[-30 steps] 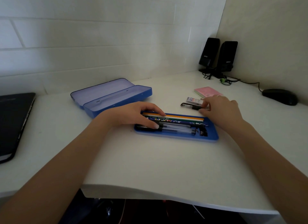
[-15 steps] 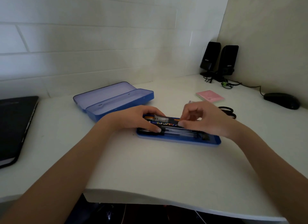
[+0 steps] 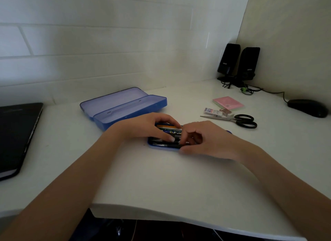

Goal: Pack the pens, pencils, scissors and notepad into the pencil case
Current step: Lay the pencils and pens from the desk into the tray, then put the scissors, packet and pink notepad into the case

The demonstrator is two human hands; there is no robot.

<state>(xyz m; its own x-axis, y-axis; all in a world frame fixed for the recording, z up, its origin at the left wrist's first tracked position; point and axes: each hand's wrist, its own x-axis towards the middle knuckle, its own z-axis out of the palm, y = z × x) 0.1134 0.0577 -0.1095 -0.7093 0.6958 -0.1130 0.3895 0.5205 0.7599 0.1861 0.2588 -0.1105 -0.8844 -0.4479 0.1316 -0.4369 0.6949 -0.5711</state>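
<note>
Pencil case tray (image 3: 152, 145), a shallow blue insert with rounded corners, lies flat on the white desk (image 3: 161, 183) under both hands, only its near-left rim showing. Since half a second ago the right hand (image 3: 206, 140) has slid further left across the tray, so it now covers the whole right end that was visible before; the left hand (image 3: 148, 127) has kept its place on the left end. Left hand: fingers curved down, thumb and fingertips resting on the pens and pencils (image 3: 168, 131), pressing rather than lifting. Right hand: fingers curled in toward the thumb over a dark pen barrel at the tray's near edge; whether it truly pinches the pen I cannot tell. Visible between the hands: an orange pencil, a dark patterned one, clear-barrelled pens. Beyond the left hand, the open pencil case (image 3: 123, 106), hard-shelled, blue outside, pale lilac inside, lid flat back. Beyond and right of the right hand: black-handled scissors (image 3: 240, 120) with bare metal blades pointing left, newly in full view; a small printed box (image 3: 212, 111) just behind the blades; the pink notepad (image 3: 228, 102), square, with green edge. Farther right, a matte black mouse (image 3: 308, 108); behind, two glossy black speakers (image 3: 238, 61). Left of the left arm, a closed black laptop (image 3: 16, 135).
</note>
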